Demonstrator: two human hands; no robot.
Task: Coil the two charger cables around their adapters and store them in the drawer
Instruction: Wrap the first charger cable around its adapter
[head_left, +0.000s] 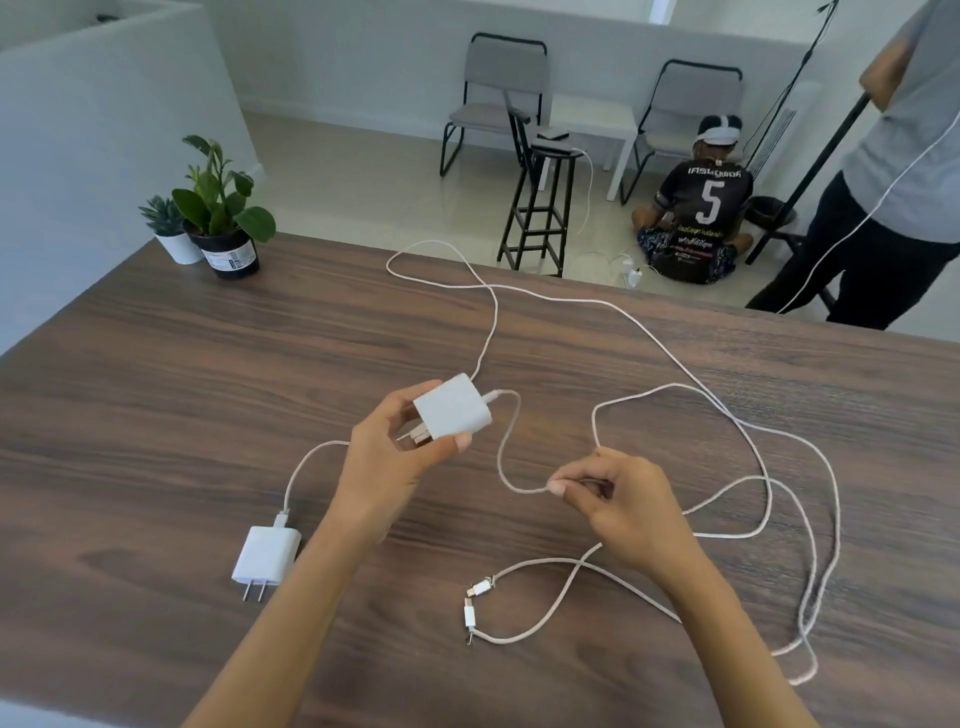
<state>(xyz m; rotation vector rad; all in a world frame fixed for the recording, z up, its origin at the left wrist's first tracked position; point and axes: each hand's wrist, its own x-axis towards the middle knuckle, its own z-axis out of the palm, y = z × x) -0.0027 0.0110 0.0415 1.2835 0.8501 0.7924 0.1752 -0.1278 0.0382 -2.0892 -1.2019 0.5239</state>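
Two hands, two white chargers on a brown table.

The left hand (387, 460) curls around one white adapter (453, 406), lifted up. The right hand (621, 501) pinches that adapter's cable (506, 447) between thumb and fingers. The other adapter (266, 555) lies flat, just left of the left arm, its cable loose.

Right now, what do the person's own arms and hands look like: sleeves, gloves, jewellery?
Both forearms are bare up to the frame's bottom edge, with no sleeves in view. The left hand and right hand wear no gloves, and no rings, watch or bracelets show. Nails are short and unpainted.
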